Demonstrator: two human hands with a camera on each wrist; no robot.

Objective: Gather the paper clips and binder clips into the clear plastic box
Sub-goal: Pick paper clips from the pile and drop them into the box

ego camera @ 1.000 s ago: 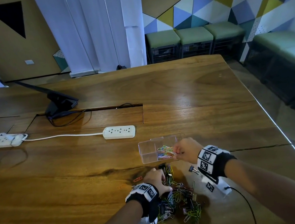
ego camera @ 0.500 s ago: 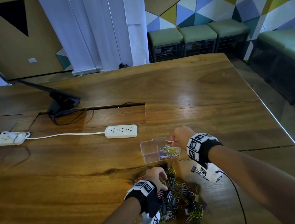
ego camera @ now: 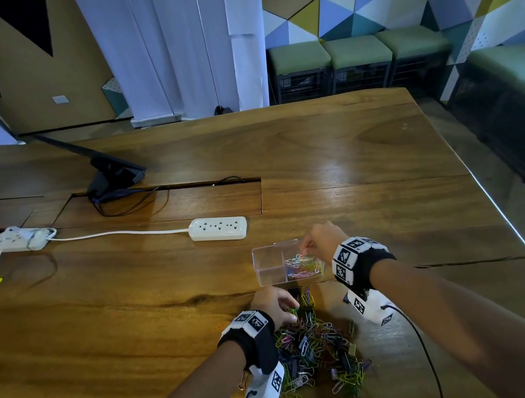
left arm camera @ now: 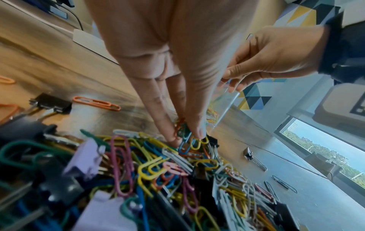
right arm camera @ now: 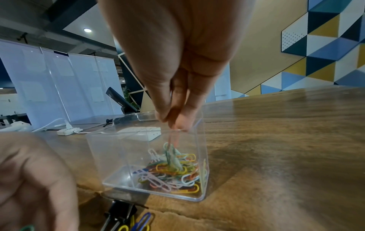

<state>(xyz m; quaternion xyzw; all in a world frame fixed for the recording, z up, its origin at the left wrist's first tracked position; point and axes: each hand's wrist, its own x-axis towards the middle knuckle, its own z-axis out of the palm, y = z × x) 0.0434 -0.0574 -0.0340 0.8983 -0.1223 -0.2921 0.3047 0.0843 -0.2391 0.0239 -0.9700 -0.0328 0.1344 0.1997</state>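
Your right hand pinches an orange paper clip over the clear plastic box's part-filled right compartment, left hand pinching clips from the pile — most of it, binder clips included, remains.

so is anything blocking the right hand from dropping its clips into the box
Nothing visible. The right hand pinches a few paper clips straight above the open box, over the compartment that already holds clips. No lid or other thing lies between.
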